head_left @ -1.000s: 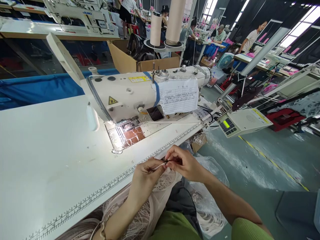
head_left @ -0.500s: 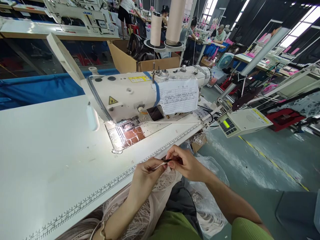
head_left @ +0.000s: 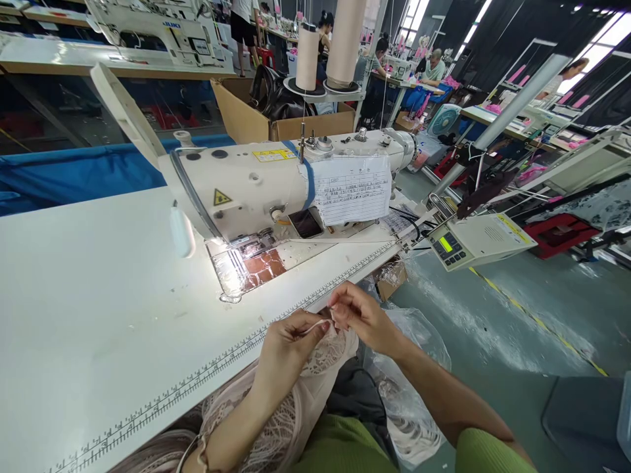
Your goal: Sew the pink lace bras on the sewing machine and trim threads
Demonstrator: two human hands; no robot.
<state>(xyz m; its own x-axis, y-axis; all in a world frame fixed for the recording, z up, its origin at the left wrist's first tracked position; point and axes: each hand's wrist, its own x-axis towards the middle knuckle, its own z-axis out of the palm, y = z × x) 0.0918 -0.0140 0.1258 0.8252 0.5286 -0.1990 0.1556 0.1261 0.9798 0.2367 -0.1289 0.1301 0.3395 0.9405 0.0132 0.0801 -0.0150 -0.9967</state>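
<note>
My left hand (head_left: 290, 341) pinches the pale edge of a beige lace garment piece (head_left: 328, 351) between thumb and fingertips, just off the table's front edge. Close by on its right, my right hand (head_left: 359, 315) is closed, its fingertips almost at the same edge. A thin pale strip shows under those fingertips; what they hold is hidden. More lace and beige fabric spreads over my lap below the left forearm.
A sewing machine (head_left: 246, 184) stands on the white table (head_left: 98, 295), with a ruler tape (head_left: 221, 364) along the table's front. A control box (head_left: 483, 240) juts out at right. Beside my lap hangs a clear plastic bag (head_left: 419, 335). Thread cones (head_left: 306, 59) stand behind; people work farther back.
The dark thing between my right fingertips is no longer visible. My right hand has shifted slightly up and its fingers have curled. The left hand stays on the lace edge.
</note>
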